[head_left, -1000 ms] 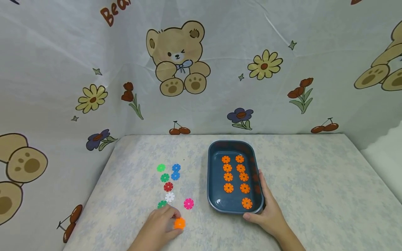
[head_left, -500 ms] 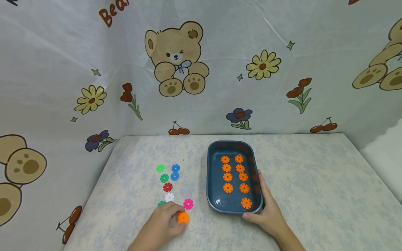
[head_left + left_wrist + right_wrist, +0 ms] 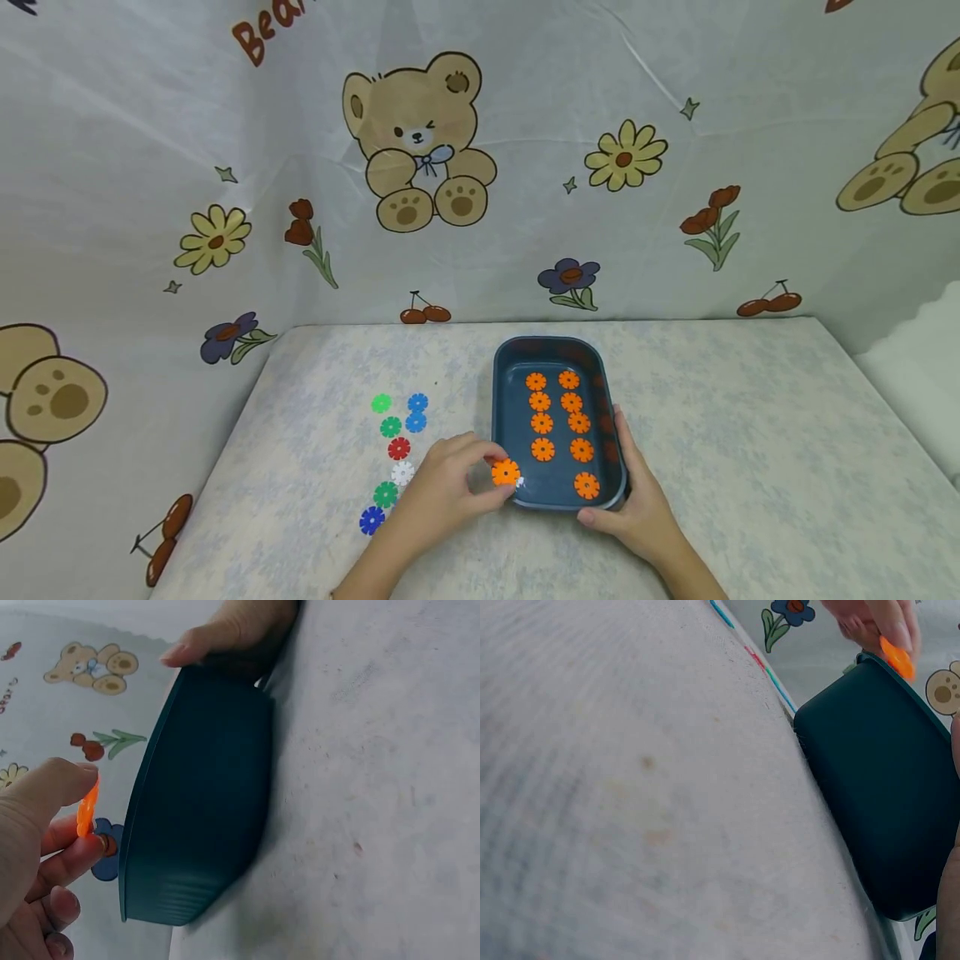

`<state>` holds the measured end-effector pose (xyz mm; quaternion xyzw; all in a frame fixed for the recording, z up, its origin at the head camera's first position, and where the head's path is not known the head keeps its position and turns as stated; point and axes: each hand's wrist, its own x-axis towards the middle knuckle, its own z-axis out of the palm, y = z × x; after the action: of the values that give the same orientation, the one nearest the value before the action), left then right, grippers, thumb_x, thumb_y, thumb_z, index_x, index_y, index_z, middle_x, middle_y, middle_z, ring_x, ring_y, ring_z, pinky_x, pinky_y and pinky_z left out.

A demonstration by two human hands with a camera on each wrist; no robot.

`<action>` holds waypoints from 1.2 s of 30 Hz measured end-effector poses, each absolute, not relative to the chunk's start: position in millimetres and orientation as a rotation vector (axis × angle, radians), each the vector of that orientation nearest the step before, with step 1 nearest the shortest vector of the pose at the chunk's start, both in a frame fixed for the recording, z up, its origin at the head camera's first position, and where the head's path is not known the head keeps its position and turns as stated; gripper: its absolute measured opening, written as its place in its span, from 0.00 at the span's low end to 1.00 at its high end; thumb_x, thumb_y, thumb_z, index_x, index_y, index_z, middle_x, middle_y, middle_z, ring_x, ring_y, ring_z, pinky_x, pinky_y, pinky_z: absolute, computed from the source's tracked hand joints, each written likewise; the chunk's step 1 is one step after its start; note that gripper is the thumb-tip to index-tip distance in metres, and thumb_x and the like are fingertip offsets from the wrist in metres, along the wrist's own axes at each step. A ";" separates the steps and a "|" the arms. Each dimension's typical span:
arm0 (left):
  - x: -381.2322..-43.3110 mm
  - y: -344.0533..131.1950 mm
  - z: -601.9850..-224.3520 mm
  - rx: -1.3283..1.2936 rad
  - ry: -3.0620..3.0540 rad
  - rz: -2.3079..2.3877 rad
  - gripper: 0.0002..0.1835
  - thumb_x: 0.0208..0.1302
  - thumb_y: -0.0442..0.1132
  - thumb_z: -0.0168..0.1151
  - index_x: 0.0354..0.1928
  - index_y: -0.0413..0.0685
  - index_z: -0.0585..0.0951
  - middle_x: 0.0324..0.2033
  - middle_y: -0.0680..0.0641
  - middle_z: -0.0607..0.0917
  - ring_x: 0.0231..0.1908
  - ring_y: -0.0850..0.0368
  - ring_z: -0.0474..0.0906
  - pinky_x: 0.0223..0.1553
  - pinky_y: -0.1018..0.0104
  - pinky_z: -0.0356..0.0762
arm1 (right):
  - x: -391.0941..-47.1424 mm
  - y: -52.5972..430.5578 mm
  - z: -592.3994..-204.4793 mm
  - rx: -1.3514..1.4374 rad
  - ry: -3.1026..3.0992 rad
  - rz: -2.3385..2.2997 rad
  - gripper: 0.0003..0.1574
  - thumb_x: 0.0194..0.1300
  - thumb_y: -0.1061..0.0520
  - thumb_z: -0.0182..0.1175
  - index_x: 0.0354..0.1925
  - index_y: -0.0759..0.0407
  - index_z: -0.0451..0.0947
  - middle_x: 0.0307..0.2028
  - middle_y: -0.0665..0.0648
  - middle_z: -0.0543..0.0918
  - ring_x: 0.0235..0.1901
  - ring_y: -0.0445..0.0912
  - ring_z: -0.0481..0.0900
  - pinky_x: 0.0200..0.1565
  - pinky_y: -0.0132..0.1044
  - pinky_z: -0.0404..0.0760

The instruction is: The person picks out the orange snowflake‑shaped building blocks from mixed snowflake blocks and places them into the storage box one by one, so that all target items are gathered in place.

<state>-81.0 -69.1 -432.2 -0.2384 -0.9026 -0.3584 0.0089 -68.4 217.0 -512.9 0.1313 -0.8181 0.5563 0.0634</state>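
My left hand [image 3: 450,483] pinches an orange notched plastic disc [image 3: 506,472] between thumb and fingers. It holds the disc at the near left corner of a deep dark-blue tray [image 3: 553,492], overlapping the rim in the head view. From the left wrist, the pinched disc [image 3: 88,810] shows edge-on, level with the tray's upper edge. My right hand [image 3: 637,508] grips the tray at its near right corner, thumb at the front rim and fingers along the side wall. Inside, orange discs [image 3: 542,449] lie in two columns, one disc [image 3: 587,485] standing alone nearest the right hand.
Left of the tray, loose discs lie in a rough line on the pale table [image 3: 750,433]: green [image 3: 386,494], red [image 3: 399,448], white [image 3: 402,473], dark blue [image 3: 372,520] and lighter blue [image 3: 416,422]. A bear-printed cloth [image 3: 525,275] hangs behind the table.
My left hand has carried the orange disc right and forward from the table to the tray's corner. The dark blue disc is uncovered; the pink one is hidden now. My right hand stays put.
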 end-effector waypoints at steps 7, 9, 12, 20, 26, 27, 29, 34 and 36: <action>-100.6 -37.1 -434.8 -0.878 -2.899 -0.807 0.16 0.55 0.57 0.73 0.41 0.60 0.84 0.35 0.64 0.83 0.37 0.68 0.74 0.44 0.66 0.68 | -68.8 217.6 -510.7 0.400 -2.485 1.676 0.87 0.38 0.61 0.82 0.80 0.46 0.33 0.80 0.58 0.40 0.75 0.27 0.45 0.64 0.12 0.51; -105.2 -29.9 -436.9 -0.898 -2.930 -0.711 0.17 0.53 0.58 0.74 0.39 0.60 0.85 0.34 0.63 0.84 0.35 0.67 0.71 0.44 0.67 0.67 | -69.1 218.2 -510.6 0.387 -2.499 1.680 0.87 0.37 0.61 0.82 0.80 0.43 0.32 0.80 0.57 0.40 0.75 0.27 0.46 0.64 0.12 0.52; -111.0 -19.5 -441.1 -0.945 -2.952 -0.575 0.16 0.51 0.60 0.75 0.37 0.61 0.86 0.32 0.63 0.85 0.32 0.67 0.67 0.39 0.69 0.62 | -69.3 219.2 -511.1 0.397 -2.491 1.683 0.87 0.37 0.62 0.82 0.80 0.43 0.33 0.80 0.58 0.41 0.75 0.28 0.47 0.64 0.12 0.53; -119.0 -2.4 -443.7 -1.040 -2.961 -0.376 0.14 0.48 0.60 0.76 0.30 0.63 0.86 0.27 0.66 0.84 0.27 0.66 0.66 0.33 0.69 0.55 | -69.9 218.7 -513.1 0.426 -2.470 1.713 0.86 0.38 0.63 0.82 0.80 0.47 0.33 0.80 0.55 0.41 0.75 0.28 0.47 0.63 0.13 0.54; -120.9 1.9 -444.4 -1.065 -2.998 -0.296 0.13 0.46 0.59 0.78 0.27 0.64 0.86 0.23 0.66 0.82 0.26 0.65 0.66 0.33 0.68 0.55 | -70.1 218.3 -512.5 0.447 -2.462 1.733 0.87 0.37 0.63 0.82 0.80 0.44 0.32 0.80 0.57 0.39 0.75 0.28 0.45 0.64 0.13 0.53; -121.0 2.5 -444.6 -1.062 -3.005 -0.280 0.13 0.46 0.59 0.78 0.27 0.65 0.86 0.23 0.65 0.82 0.26 0.65 0.66 0.33 0.68 0.55 | -70.2 218.5 -512.6 0.449 -2.460 1.734 0.87 0.37 0.63 0.82 0.80 0.44 0.32 0.80 0.57 0.39 0.75 0.28 0.45 0.64 0.13 0.53; -120.7 3.7 -445.0 -1.054 -3.014 -0.252 0.13 0.46 0.59 0.78 0.28 0.65 0.86 0.23 0.65 0.82 0.27 0.65 0.66 0.34 0.68 0.55 | -70.2 218.9 -513.2 0.454 -2.457 1.736 0.87 0.37 0.63 0.82 0.80 0.44 0.32 0.80 0.58 0.39 0.75 0.28 0.45 0.64 0.13 0.53; -119.7 6.8 -445.0 -1.037 -3.023 -0.197 0.12 0.46 0.58 0.79 0.28 0.65 0.87 0.25 0.65 0.84 0.26 0.64 0.67 0.33 0.69 0.55 | -70.7 220.2 -516.0 0.462 -2.448 1.726 0.87 0.38 0.62 0.82 0.80 0.45 0.32 0.80 0.61 0.39 0.75 0.28 0.45 0.64 0.13 0.53; -119.3 7.7 -444.4 -1.027 -3.019 -0.181 0.12 0.46 0.57 0.79 0.28 0.65 0.87 0.25 0.65 0.84 0.25 0.64 0.68 0.33 0.69 0.55 | -71.0 220.6 -517.2 0.463 -2.445 1.719 0.87 0.38 0.62 0.82 0.80 0.46 0.32 0.79 0.62 0.39 0.75 0.29 0.45 0.64 0.13 0.53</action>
<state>-119.3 7.7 -444.4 -0.3215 -0.9448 -0.0566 -0.0265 -71.0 220.6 -517.2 0.1527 -0.8070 0.5674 0.0584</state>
